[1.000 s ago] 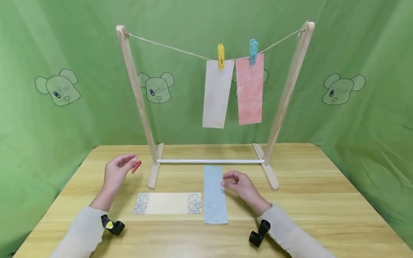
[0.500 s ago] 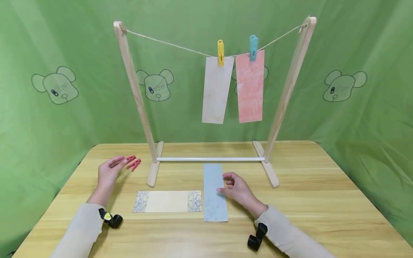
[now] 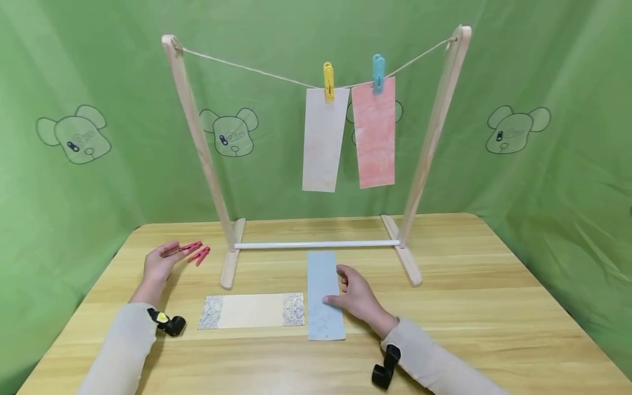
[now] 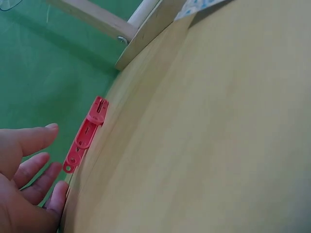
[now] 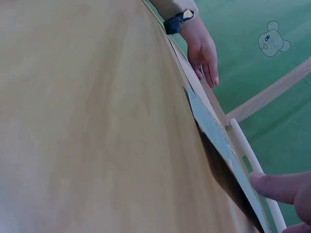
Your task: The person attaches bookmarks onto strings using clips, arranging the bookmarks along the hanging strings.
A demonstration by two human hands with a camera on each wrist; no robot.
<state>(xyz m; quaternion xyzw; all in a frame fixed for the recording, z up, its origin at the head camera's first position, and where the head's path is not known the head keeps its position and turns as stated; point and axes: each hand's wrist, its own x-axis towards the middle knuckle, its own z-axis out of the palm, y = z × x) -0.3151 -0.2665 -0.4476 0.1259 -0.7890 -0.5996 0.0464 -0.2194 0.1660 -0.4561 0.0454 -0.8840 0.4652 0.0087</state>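
My left hand [image 3: 158, 264] is at the left of the table with its fingers loosely extended, right beside two red clothespins [image 3: 199, 255]. In the left wrist view the thumb stands apart from the fingers, and the red clothespins [image 4: 86, 135], overlapping there, lie just beyond the fingertips. Over the right edge of a pale blue paper strip [image 3: 322, 325] is my right hand [image 3: 359, 297]. Its thumb reaches over the strip while the fingers are by its right edge. The right wrist view shows the thumb [image 5: 274, 186] near the blue strip [image 5: 216, 128]; contact is hard to tell.
A cream strip with blue patterned ends [image 3: 250, 311] lies left of the blue one. Behind stands a wooden frame [image 3: 196, 129] with a white crossbar [image 3: 316, 244]. On its string, a yellow clothespin [image 3: 328, 82] holds a white strip [image 3: 323, 148], a blue clothespin [image 3: 378, 73] a pink strip [image 3: 376, 137].
My left hand has drawn back leftward from the red clothespins; the second one now shows beside the first. My right hand has moved slightly down, its thumb farther over the blue strip.
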